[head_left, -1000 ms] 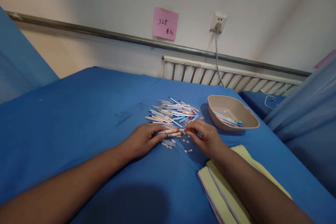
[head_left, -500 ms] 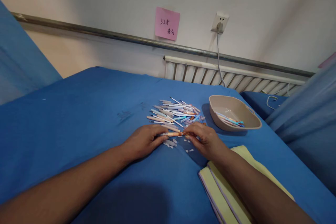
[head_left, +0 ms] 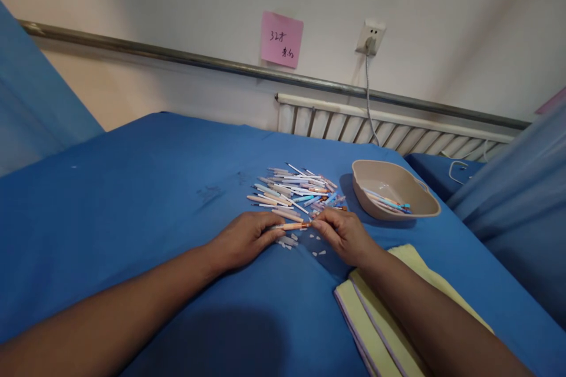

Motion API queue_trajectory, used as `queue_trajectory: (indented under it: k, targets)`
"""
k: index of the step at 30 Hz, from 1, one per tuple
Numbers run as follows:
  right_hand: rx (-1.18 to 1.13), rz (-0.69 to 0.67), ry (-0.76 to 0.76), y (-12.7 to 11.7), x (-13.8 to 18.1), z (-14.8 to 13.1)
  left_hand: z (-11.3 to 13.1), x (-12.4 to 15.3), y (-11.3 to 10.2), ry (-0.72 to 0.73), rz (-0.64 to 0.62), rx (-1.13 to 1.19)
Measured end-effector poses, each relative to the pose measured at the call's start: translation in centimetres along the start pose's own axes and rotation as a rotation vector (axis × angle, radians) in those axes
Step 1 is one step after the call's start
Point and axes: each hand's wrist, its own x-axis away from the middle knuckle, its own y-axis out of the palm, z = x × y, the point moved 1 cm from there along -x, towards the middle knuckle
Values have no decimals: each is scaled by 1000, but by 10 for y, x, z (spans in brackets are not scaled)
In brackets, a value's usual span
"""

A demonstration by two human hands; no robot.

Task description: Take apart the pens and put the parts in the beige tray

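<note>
An orange pen [head_left: 292, 226] lies level between my two hands, just above the blue cloth. My left hand [head_left: 248, 238] pinches its left end between thumb and fingers. The fingertips of my right hand [head_left: 343, 237] close on its brownish right end; exactly what they grip there is too small to make out. Right behind the hands spreads a loose pile of pen parts [head_left: 289, 185]: white refills, peach and grey barrels, blue and brown pieces. Small white plastic tips [head_left: 319, 253] and short translucent pieces [head_left: 288, 241] are scattered on the near side of the pen.
A beige basin [head_left: 389, 179] holding several assembled-looking pens [head_left: 389, 202] stands at the right of the pile. A folded yellow towel [head_left: 384, 318] lies under my right forearm. Blue cloth [head_left: 132, 200] covers the table, with a radiator [head_left: 336, 123] along the wall behind.
My right fingertips have shifted slightly and drawn closer together at the pen's right end. My left hand and the pen have barely moved.
</note>
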Motion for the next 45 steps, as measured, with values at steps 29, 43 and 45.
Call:
queue_trajectory:
  k: [29, 43, 45]
  targets:
    - [-138, 194, -26, 1, 1, -1, 1, -1, 6, -100, -53, 147]
    - [-75, 78, -125, 2, 2, -1, 3, 0, 8, -47, -93, 99]
    - [-80, 54, -127, 3, 2, -1, 5, 0, 7, -49, -96, 87]
